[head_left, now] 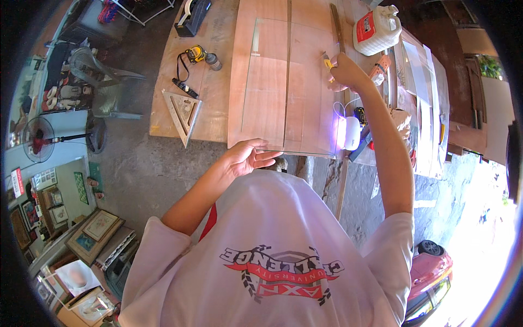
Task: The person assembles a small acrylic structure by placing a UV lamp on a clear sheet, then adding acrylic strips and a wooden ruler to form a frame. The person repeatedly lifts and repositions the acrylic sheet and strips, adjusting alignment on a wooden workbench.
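Observation:
A clear glass pane lies on the wooden boards of the workbench in front of me. My left hand is at its near edge, thumb over the top and the other fingers stretched along and below the edge. Farther out, past the pane's right side, my right hand is closed round a small yellow tool with a narrow tip; its exact kind is not clear. A long straight strip lies on the boards just beyond the right hand. Part of the tool is hidden by the fingers.
On the left lie a speed square, a tape measure, a small dark bottle and a tape dispenser. Right of the pane stand a white jug and a glowing white device. A fan is far left.

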`<state>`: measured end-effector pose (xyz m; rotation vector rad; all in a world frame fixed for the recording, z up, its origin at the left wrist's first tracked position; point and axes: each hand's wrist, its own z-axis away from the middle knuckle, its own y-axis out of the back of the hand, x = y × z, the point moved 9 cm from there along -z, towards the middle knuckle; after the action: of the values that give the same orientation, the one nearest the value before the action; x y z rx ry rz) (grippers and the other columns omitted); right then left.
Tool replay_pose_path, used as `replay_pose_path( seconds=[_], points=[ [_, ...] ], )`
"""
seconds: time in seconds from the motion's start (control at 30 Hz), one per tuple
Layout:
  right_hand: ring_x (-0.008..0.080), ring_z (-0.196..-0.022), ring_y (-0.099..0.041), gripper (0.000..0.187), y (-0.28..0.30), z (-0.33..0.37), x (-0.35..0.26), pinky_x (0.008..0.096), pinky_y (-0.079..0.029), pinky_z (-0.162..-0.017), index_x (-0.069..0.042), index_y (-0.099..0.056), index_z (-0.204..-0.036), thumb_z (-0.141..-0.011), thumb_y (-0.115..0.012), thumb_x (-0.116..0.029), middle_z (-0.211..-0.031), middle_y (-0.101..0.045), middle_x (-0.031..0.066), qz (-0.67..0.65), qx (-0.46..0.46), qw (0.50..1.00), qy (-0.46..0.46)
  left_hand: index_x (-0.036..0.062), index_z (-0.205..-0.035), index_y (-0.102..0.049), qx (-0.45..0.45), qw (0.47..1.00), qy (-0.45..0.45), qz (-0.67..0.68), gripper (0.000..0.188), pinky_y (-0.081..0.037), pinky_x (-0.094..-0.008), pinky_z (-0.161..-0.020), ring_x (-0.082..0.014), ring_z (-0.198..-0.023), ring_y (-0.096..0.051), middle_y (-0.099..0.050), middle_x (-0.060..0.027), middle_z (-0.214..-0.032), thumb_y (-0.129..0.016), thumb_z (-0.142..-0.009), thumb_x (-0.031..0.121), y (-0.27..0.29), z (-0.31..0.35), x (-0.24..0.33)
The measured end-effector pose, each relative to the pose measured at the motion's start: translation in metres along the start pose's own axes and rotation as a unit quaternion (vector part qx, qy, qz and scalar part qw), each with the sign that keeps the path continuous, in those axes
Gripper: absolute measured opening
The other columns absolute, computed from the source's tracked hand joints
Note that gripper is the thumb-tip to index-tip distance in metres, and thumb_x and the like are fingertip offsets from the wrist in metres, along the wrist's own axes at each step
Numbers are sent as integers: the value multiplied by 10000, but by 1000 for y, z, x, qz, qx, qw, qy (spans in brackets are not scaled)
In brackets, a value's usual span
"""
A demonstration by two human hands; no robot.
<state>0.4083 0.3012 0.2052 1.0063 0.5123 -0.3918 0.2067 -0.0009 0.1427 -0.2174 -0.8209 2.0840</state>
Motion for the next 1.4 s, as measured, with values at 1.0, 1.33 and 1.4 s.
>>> replay_pose_path(
  seconds=[1.0,1.33,1.4],
  points=[
    [237,-743,-740,381,-45,119,13,340,-561,-579,50,-490,-1259,-980,-577,-194,-862,-707,218,6,128,990,-56,152,-1272,-604,133,403,-647,-633,543,-402,-483,-1087,-302,-1349,-467,-540,-133,-1386,-810,-803,334,-36,125,71],
    [316,-712,-735,234,-44,121,4,397,-570,-651,-1,-550,-1174,-963,-498,-88,-817,-704,234,57,198,979,3,145,-1039,-684,63,285,-572,-766,207,-308,-534,-1142,-167,-1193,-603,-701,40,-1023,-725,-836,138,-79,119,69],
    [316,-719,-734,234,-42,121,1,402,-569,-656,-9,-553,-1177,-965,-496,-89,-823,-704,233,65,205,977,4,103,-1041,-681,47,283,-566,-773,175,-316,-561,-1139,-173,-1197,-591,-694,18,-976,-659,-872,147,-81,119,70]
  ],
)
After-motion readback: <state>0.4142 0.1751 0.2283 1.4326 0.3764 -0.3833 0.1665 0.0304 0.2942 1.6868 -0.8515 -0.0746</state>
